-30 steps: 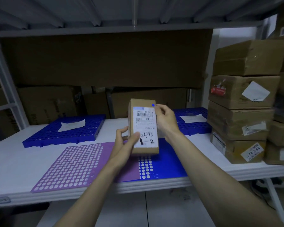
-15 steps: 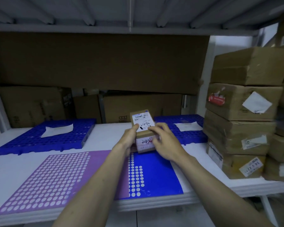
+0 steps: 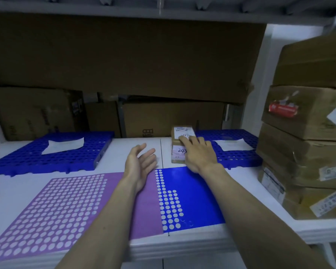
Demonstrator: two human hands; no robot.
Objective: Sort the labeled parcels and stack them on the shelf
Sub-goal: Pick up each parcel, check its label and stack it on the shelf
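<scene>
Where the right hand (image 3: 199, 155) lies over the two stacked parcels (image 3: 179, 146), it covers their right side and part of both labels, so the handwritten numbers read only in part: some digits on the upper label, "24" and a cut-off stroke on the lower one. The printed lines above are too small and blurred to read. Whether the upper parcel sits square on the lower one cannot be told under the fingers.

The stack stands on the white shelf (image 3: 136, 146), far of centre, touching or just beside the left edge of the right blue tray (image 3: 235, 156); which of the two I cannot tell. The right hand reaches forward, palm down, fingers straight and slightly spread, their tips resting on the top parcel's label, the thumb hidden behind the hand. The left hand (image 3: 139, 165) hovers to the left of the stack, apart from it, palm turned inward, fingers relaxed and loosely together, holding nothing.

A left blue tray (image 3: 66, 154) holds a white sheet (image 3: 64, 144), as does the right one. Near the front edge lie a purple mat (image 3: 56, 200) and a blue mat (image 3: 194, 191), partly covered by the forearms. At right a pile of brown boxes (image 3: 306, 148) is cut off by the frame edge, its labels unreadable.
</scene>
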